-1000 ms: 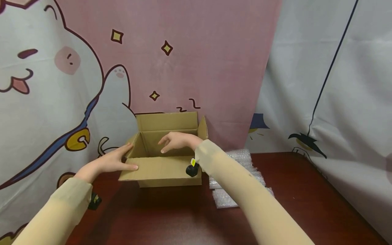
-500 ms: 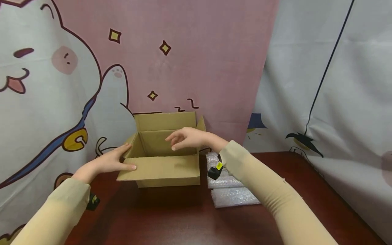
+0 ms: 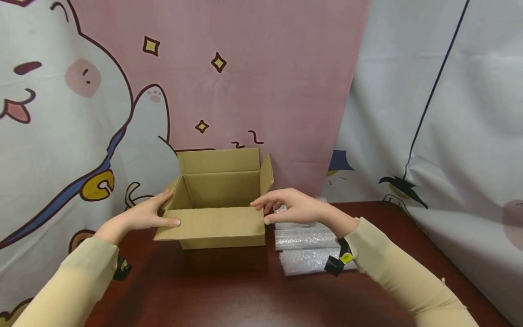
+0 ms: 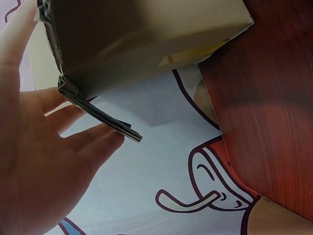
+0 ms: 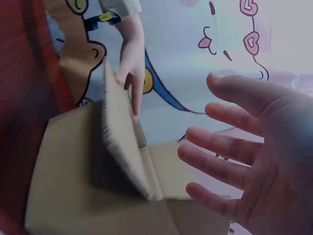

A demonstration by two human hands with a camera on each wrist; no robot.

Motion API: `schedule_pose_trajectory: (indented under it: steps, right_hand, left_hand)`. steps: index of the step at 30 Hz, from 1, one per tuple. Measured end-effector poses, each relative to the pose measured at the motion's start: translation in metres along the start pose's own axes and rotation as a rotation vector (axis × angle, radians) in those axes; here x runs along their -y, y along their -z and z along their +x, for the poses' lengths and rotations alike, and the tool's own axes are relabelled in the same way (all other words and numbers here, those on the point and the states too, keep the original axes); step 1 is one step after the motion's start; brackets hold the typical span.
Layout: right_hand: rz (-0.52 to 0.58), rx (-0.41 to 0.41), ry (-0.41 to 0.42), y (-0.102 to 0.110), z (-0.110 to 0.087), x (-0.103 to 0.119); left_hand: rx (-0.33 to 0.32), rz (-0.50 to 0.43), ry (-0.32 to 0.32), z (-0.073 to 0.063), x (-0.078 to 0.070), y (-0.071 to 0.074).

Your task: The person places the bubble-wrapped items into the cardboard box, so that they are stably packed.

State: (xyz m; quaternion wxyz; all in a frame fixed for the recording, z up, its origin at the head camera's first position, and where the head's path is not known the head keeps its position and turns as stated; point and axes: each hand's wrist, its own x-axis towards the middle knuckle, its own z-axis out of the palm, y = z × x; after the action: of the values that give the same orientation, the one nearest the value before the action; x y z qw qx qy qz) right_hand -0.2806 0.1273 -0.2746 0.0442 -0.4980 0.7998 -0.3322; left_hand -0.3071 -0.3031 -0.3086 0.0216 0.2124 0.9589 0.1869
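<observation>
An opened cardboard box [image 3: 222, 229] stands on the table with its flaps spread. My left hand [image 3: 140, 218] grips its front left corner, the thumb on the front flap [image 3: 216, 222] and the fingers against the left flap. Seen from the left wrist, fingers [image 4: 98, 142] reach behind the flap's edge [image 4: 105, 115]. My right hand [image 3: 294, 206] hovers by the box's front right corner, fingers loosely bent and holding nothing. In the right wrist view its fingers [image 5: 220, 161] are spread, apart from the cardboard. The visible inside of the box shows bare cardboard; its bottom is hidden.
Several pieces of bubble wrap [image 3: 306, 261] lie to the right of the box, partly behind my right hand and wrist. The dark red tabletop [image 3: 229, 295] reaches a patterned cloth backdrop [image 3: 286, 91] just behind the box.
My right hand has drawn back from over the box's opening to its right front corner, moving right and slightly down. The left hand stays on the left corner and the box stands still.
</observation>
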Motion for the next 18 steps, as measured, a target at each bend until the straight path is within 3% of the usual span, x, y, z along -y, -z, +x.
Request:
schedule_pose_trajectory:
  steps: [9, 18]
  right_hand:
    - [0.009, -0.036, -0.132, -0.018, -0.061, -0.039]
    - [-0.019, -0.034, -0.241, -0.037, -0.104, -0.079]
  left_hand:
    - [0.002, -0.001, 0.006, 0.000, 0.001, -0.001]
    - [0.001, -0.006, -0.009, 0.000, 0.000, -0.001]
